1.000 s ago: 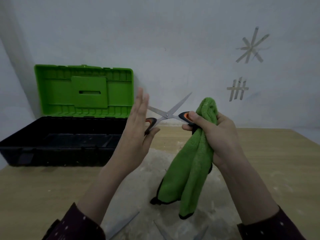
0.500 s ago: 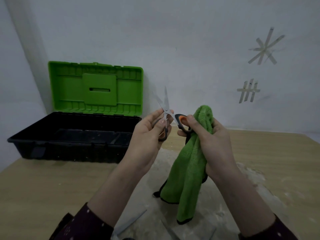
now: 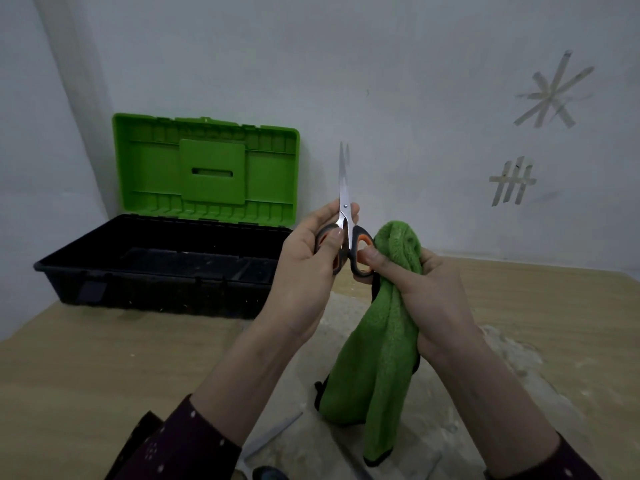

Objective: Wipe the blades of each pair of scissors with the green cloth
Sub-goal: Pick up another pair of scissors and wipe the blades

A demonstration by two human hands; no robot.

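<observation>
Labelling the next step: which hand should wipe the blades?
Right hand: it grips the cloth beside the scissors, which the left hand holds, blades upright and bare.

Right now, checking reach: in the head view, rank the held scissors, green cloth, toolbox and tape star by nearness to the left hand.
1. Scissors, gripped by the left hand.
2. Green cloth, just right of it.
3. Toolbox, behind and left.
4. Tape star, far off, upper right.

wall [image 3: 415,81]: pale grey, tape marks [image 3: 550,95] | table [image 3: 86,358]: light wood, dusty patch [image 3: 512,362] | toolbox [image 3: 166,271]: black, green lid [image 3: 207,168] open | light: dim
</observation>
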